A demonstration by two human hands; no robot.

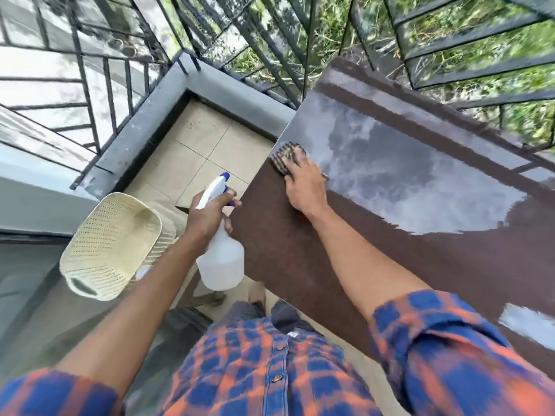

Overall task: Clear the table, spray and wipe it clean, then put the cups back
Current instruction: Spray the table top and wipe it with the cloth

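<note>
Cloth [281, 160] is pressed to the tabletop [300, 259] corner under the flat right hand [304, 181], bottle [222, 262] gripped by the left hand [207, 217]; even, overlapping strokes are advised.

Table [300, 250] brown, glossy where reflecting sky; spray bottle [222, 262] translucent plastic; cloth [285, 159] ribbed; basket [114, 241] perforated cream plastic.

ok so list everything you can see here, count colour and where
table: one, brown, partly wet, right side
cloth: one, dark striped, at the table's left edge
spray bottle: one, white with blue trigger, left of the table
basket: one, cream, lower left
floor tiles: several, beige, beyond the basket
railing: one, dark metal, top
shirt: one, blue and orange check, bottom
left hand: grips the spray bottle
right hand: presses the cloth
</note>
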